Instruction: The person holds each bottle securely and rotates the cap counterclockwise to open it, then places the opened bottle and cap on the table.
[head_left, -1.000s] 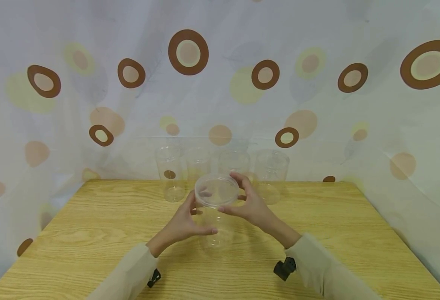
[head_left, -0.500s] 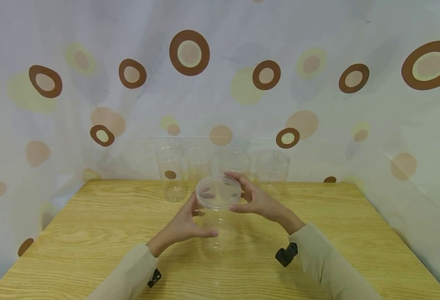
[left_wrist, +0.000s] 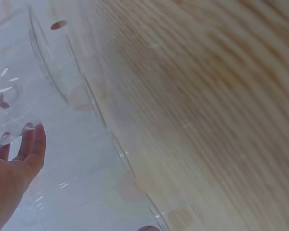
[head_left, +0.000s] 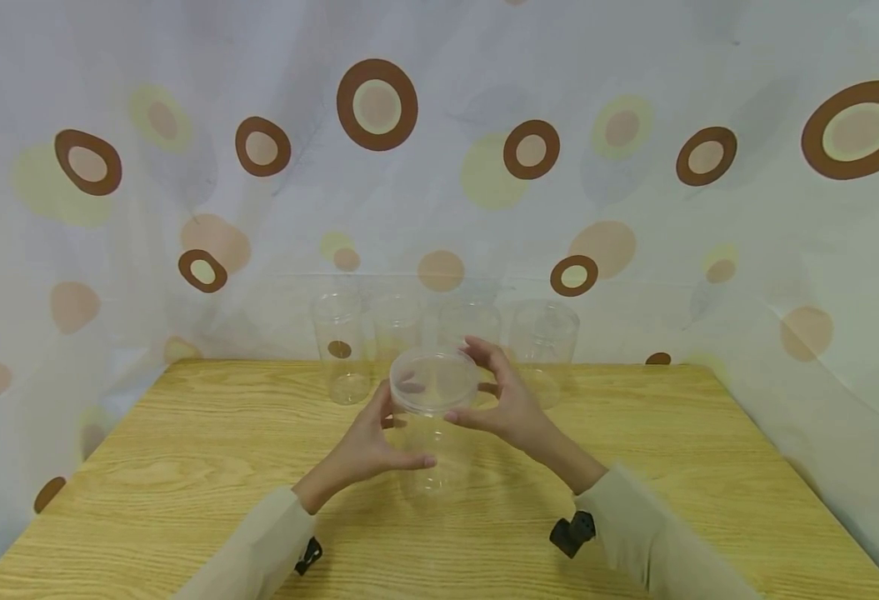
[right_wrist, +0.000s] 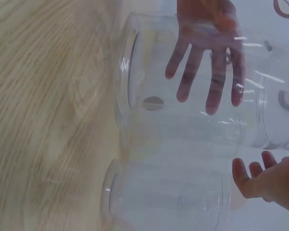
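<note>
A clear, wide plastic jar (head_left: 439, 475) stands upright in front of me, with a clear round lid (head_left: 435, 379) on its mouth. My left hand (head_left: 367, 450) grips the jar's side, the thumb on the near face and the fingers round the far left. Through the clear wall in the right wrist view, the fingers of the left hand (right_wrist: 207, 67) show spread against the jar. My right hand (head_left: 510, 408) holds the lid's right rim, thumb on the near edge and index finger at the far edge. I see nothing inside the jar.
Behind the hands, several clear jars stand in a row near the table's back edge, among them a slim jar (head_left: 349, 387) at the left and a wider jar (head_left: 547, 333) at the right. A patterned cloth (head_left: 439, 208) hangs behind the wooden table (head_left: 207, 467).
My right hand shifted along the rim and back again; since half a second ago its thumb moved left and its index finger right. The jar moved slightly left. The left hand keeps its grip.
</note>
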A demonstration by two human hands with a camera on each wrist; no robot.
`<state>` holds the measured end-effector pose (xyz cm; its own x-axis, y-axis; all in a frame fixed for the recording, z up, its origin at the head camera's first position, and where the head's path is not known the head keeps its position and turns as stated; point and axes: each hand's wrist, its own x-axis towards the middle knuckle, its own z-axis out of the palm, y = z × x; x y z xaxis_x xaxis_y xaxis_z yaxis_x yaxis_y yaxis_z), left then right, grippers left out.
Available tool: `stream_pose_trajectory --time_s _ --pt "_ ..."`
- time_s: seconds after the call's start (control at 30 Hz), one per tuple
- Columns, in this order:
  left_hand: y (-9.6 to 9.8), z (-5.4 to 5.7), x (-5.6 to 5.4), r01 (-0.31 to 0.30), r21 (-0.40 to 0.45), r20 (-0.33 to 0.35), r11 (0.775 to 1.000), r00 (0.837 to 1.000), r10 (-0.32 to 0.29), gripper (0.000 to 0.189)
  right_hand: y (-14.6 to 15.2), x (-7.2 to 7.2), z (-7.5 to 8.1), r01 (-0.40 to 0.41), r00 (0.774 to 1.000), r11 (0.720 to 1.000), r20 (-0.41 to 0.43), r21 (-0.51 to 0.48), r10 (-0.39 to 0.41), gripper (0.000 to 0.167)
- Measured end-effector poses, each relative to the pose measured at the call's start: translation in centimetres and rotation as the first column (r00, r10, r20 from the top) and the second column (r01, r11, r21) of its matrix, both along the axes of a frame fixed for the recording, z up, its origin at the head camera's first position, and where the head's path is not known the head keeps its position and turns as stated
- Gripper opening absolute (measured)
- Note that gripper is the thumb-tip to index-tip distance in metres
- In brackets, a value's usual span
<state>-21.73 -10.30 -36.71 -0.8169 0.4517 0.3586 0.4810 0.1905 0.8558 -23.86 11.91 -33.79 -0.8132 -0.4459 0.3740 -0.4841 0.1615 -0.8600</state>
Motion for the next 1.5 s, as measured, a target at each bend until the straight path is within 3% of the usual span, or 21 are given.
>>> stream_pose_trajectory --time_s 0.13,0.27,0.43,0.63,0.8,0.93,1.13,1.33,1.5 --pt "0.0 0.1 0.0 -0.004 0.0 0.004 1.0 1.0 0.004 0.101 -0.6 0.3 -0.1 0.053 0.998 0.999 0.019 -0.008 -0.053 0.087" --pt "0.1 0.1 0.0 0.002 -0.001 0.014 1.0 1.0 -0.002 0.102 -0.7 0.2 -0.1 0.051 0.998 0.999 0.021 -0.012 -0.051 0.082" --pt "-0.1 0.2 0.0 0.033 0.004 0.008 0.999 0.999 -0.033 0.104 -0.2 -0.5 0.1 -0.079 0.996 0.996 0.047 -0.044 0.081 0.079" --pt "-0.2 0.4 -0.1 0.075 0.007 0.009 0.997 0.997 -0.075 0.107 0.7 -1.5 0.5 -0.272 0.952 0.959 0.126 -0.083 0.281 0.08" --pt "-0.2 0.4 0.0 0.08 0.001 0.003 0.997 0.997 -0.08 0.107 1.0 -1.7 0.4 -0.326 0.931 0.941 0.145 -0.087 0.336 0.08" --pt "-0.2 0.4 0.0 0.064 -0.005 -0.008 0.998 0.998 -0.064 0.105 0.9 -1.3 0.4 -0.288 0.947 0.955 0.127 -0.069 0.295 0.085" --pt "-0.3 0.3 -0.1 0.04 -0.005 -0.028 0.999 0.999 -0.04 0.101 0.1 -0.1 0.1 -0.081 0.996 0.997 0.036 -0.009 0.082 0.091" --pt "-0.1 0.1 -0.1 0.024 0.005 -0.015 1.0 1.0 -0.024 0.101 -1.0 0.7 -0.2 0.04 0.997 0.999 0.065 -0.032 -0.038 0.091" --pt "0.0 0.1 0.0 0.031 0.013 -0.001 0.999 1.0 -0.031 0.102 -1.0 0.6 -0.2 0.03 0.998 0.999 0.06 -0.036 -0.028 0.088"
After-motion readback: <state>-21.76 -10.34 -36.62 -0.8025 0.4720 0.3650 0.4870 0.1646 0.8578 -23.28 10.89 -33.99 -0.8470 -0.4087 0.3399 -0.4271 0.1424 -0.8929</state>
